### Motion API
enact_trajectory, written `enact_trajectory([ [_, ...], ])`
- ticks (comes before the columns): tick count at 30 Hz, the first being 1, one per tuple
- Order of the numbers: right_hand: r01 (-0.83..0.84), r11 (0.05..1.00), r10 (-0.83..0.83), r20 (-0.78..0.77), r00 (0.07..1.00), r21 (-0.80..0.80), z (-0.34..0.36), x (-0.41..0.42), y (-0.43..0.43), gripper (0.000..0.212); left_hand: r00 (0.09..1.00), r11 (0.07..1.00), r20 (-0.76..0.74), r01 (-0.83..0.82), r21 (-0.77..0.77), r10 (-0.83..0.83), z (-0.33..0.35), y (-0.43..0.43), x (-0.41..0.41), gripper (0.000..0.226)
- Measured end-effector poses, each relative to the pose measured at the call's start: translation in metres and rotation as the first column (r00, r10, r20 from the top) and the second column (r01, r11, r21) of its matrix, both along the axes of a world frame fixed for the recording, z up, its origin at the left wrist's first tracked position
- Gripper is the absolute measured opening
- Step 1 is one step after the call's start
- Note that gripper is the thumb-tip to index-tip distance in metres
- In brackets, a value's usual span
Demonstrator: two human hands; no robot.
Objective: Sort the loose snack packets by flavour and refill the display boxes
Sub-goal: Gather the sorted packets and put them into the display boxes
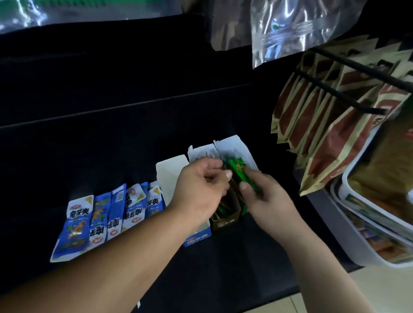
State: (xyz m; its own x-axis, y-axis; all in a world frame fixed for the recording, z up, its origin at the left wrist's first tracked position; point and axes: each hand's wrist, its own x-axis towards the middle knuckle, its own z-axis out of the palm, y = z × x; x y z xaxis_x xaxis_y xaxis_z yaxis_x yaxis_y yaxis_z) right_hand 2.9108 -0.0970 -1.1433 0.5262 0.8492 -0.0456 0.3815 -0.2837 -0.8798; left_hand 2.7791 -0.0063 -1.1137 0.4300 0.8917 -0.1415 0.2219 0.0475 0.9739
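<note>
Several blue and white snack packets [103,212] lie in a row on the black shelf [54,145]. To their right stand three open display boxes side by side: a blue box [198,236], a brown box [225,222] and a green box [244,209], each with a white flap raised behind it. My right hand [268,197] pinches a green packet [240,171] over the green and brown boxes. My left hand [202,185] hovers over the brown box with curled fingers, thumb near the green packet; whether it holds anything is hidden.
Brown and tan snack bags [329,130] hang from black hooks at the right. Below them sit white tubs [377,217] of packaged goods. Clear plastic bags [290,23] hang overhead. A pale tiled floor [336,312] shows at the bottom right, past the shelf edge.
</note>
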Motion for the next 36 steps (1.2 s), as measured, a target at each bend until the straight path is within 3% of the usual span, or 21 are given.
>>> enact_trajectory([
  [3, 0.040, 0.991, 0.005, 0.330, 0.944, -0.130, -0.013, -0.001, 0.013, 0.047, 0.998, 0.992, -0.063, 0.016, 0.126, -0.008, -0.008, -0.002, -0.011, 0.029],
  [8, 0.194, 0.938, -0.041, 0.463, 0.885, -0.287, -0.021, -0.002, 0.020, 0.050, 0.975, 0.918, -0.222, 0.099, 0.385, -0.012, -0.015, -0.007, -0.042, 0.026],
  [13, 0.297, 0.953, -0.264, 0.661, 0.702, 0.064, -0.006, -0.025, 0.000, 0.039, 0.974, 0.902, -0.227, 0.105, 0.419, -0.008, -0.023, -0.007, -0.060, 0.026],
  [14, 0.300, 0.946, -0.306, 0.658, 0.688, 0.126, -0.002, -0.034, -0.006, 0.036, 0.975, 0.905, -0.223, 0.106, 0.412, -0.012, -0.023, -0.008, -0.064, 0.026],
  [16, 0.237, 0.952, -0.307, 0.573, 0.760, 0.195, 0.006, -0.057, -0.014, 0.032, 0.977, 0.916, -0.215, 0.097, 0.389, -0.012, -0.024, -0.012, -0.077, 0.026],
  [19, 0.010, 0.981, -0.092, 0.416, 0.905, 0.195, 0.005, -0.104, -0.019, 0.031, 0.967, 0.929, -0.251, 0.136, 0.343, -0.049, -0.028, -0.014, -0.112, 0.027],
  [23, -0.107, 0.975, 0.069, 0.194, 0.979, 0.197, -0.021, -0.162, -0.007, 0.023, 0.907, 0.922, -0.417, 0.212, 0.324, -0.062, -0.038, -0.007, -0.181, 0.024],
  [29, -0.092, 0.993, 0.044, 0.490, 0.871, 0.074, -0.052, -0.183, 0.008, 0.029, 0.821, 0.918, -0.570, 0.200, 0.343, 0.034, -0.064, -0.002, -0.259, 0.027],
  [33, -0.095, 0.995, 0.099, 0.390, 0.916, -0.031, -0.057, -0.185, 0.025, 0.047, 0.803, 0.809, -0.572, 0.220, 0.545, 0.167, -0.081, 0.019, -0.265, 0.031],
  [36, -0.172, 0.982, 0.116, 0.458, 0.882, 0.081, -0.051, -0.194, 0.031, 0.042, 0.735, 0.793, -0.651, 0.277, 0.543, 0.189, -0.090, 0.040, -0.265, 0.045],
])
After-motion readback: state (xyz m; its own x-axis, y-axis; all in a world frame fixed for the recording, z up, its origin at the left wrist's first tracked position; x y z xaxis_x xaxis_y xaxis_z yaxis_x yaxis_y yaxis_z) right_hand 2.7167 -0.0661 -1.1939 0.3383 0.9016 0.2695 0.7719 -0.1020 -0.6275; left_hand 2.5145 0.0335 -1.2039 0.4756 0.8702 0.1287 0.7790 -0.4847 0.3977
